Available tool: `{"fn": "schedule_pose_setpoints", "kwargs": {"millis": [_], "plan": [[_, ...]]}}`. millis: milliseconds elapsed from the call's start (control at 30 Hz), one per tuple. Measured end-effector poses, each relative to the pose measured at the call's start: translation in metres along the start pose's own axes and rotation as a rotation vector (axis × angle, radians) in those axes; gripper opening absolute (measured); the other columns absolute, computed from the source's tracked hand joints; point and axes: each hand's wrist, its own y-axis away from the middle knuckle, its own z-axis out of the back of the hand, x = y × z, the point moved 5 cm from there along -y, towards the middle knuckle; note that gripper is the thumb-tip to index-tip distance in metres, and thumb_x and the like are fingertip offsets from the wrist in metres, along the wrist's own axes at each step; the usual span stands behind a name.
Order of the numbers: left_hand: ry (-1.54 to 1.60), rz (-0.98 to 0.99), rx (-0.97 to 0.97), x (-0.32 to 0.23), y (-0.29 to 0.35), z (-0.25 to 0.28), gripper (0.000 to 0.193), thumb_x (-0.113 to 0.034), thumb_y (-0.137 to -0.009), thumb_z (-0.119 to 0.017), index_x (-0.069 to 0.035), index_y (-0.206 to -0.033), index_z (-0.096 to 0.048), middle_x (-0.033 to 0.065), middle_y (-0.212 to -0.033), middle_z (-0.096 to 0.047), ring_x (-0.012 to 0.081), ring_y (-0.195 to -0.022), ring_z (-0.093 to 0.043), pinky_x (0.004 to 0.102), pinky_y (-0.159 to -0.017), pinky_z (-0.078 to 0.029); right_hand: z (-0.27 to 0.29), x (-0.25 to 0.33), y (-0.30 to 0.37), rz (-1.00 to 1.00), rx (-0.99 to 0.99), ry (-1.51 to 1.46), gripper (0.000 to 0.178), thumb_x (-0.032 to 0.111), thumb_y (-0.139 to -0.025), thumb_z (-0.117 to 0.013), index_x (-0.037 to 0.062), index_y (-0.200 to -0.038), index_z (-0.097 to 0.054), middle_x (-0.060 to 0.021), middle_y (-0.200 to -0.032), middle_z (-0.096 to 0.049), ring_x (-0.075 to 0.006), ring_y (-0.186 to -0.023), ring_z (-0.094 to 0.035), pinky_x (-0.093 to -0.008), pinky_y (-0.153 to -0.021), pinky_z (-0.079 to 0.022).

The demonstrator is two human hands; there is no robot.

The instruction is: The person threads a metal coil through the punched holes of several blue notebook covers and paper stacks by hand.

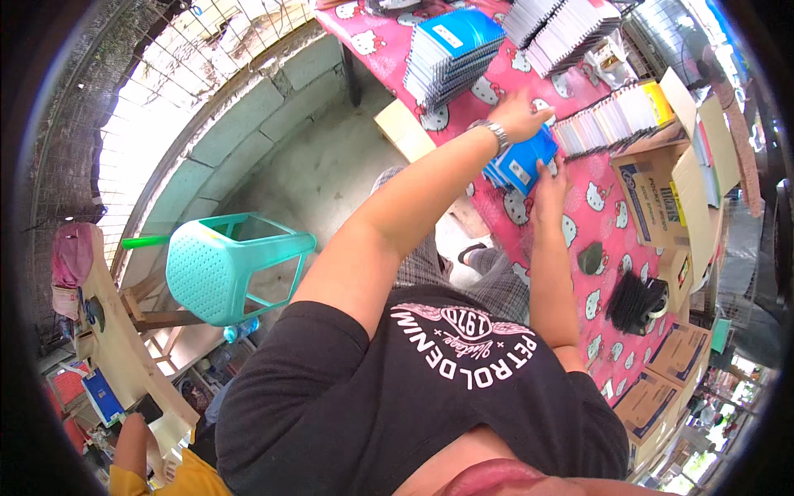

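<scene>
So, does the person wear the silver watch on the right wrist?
No, the silver watch is around the wrist of the left hand.

We've a stack of blue nbks (538, 150) btwn our L hand (519, 117) & R hand (552, 188), closed, covers up, white label on the top one. Stack's set at an angle, edges uneven; exact no. we can't tell.

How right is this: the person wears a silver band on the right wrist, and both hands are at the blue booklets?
The wrist is wrong: the head view shows the silver band on the left one. The left hand and right hand are indeed at the blue booklets.
</scene>
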Motion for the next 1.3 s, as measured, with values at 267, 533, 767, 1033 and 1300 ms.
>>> {"fn": "schedule_pose_setpoints", "kwargs": {"millis": [267, 533, 767, 1033, 1300], "plan": [[0.018, 0.348, 0.355, 0.064, 0.009, -0.03, 0.102, -0.049, -0.082, -0.066, 0.012, -0.147, -0.016, 0.0319, -0.134, -0.051, 0.0374, -0.123, -0.055, 0.0381, -0.103, -0.044, -0.031, 0.033, 0.022, -0.476, 0.442, -0.946, 0.064, 0.028, -0.094, -0.057, 0.0062, -0.148, -0.027, -0.0131, -0.135, -0.051, -0.029, -0.116, -0.056, -0.0426, -0.097, -0.049], [0.15, 0.457, 0.547, 0.065, 0.015, -0.021, 0.097, -0.068, -0.081, -0.059, 0.014, -0.13, -0.049, 0.0297, -0.129, -0.056, 0.0331, -0.119, -0.059, 0.0395, -0.096, -0.049, -0.038, 0.026, 0.012, -0.717, 0.429, -0.999, 0.055, 0.05, -0.092, -0.058, 0.0084, -0.128, -0.053, -0.0096, -0.121, -0.062, -0.0275, -0.108, -0.061, -0.0462, -0.093, -0.051], [0.271, 0.603, 0.407, 0.078, 0.055, 0.006, 0.112, -0.054, -0.062, -0.08, 0.01, -0.141, -0.033, 0.0287, -0.137, -0.048, 0.0348, -0.123, -0.054, 0.0424, -0.099, -0.047, -0.037, 0.021, 0.048, -0.788, 0.562, -1.014, 0.058, 0.05, -0.09, -0.06, 0.008, -0.129, -0.052, -0.0114, -0.119, -0.064, -0.0282, -0.102, -0.065, -0.0475, -0.089, -0.054], [0.26, 0.492, 0.169, 0.043, 0.095, 0.029, 0.123, -0.047, -0.06, -0.083, 0.006, -0.148, -0.015, 0.0296, -0.132, -0.049, 0.0363, -0.12, -0.055, 0.0407, -0.099, -0.046, -0.031, 0.062, 0.079, -0.676, 0.633, -1.039, 0.053, 0.047, -0.092, -0.059, 0.006, -0.125, -0.054, -0.0088, -0.114, -0.065, -0.0229, -0.097, -0.067, -0.039, -0.085, -0.056], [0.604, -0.499, 0.109, -0.12, 0.029, 0.169, 0.113, -0.014, -0.065, -0.088, 0.006, -0.15, -0.016, 0.0179, -0.144, -0.042, 0.0209, -0.131, -0.043, 0.0325, -0.11, -0.034, 0.039, 0.237, -0.018, 0.321, 0.434, -0.833, 0.077, 0.02, -0.074, -0.078, 0.0021, -0.138, -0.04, -0.0134, -0.122, -0.057, -0.0235, -0.111, -0.058, -0.0369, -0.095, -0.048]]}}
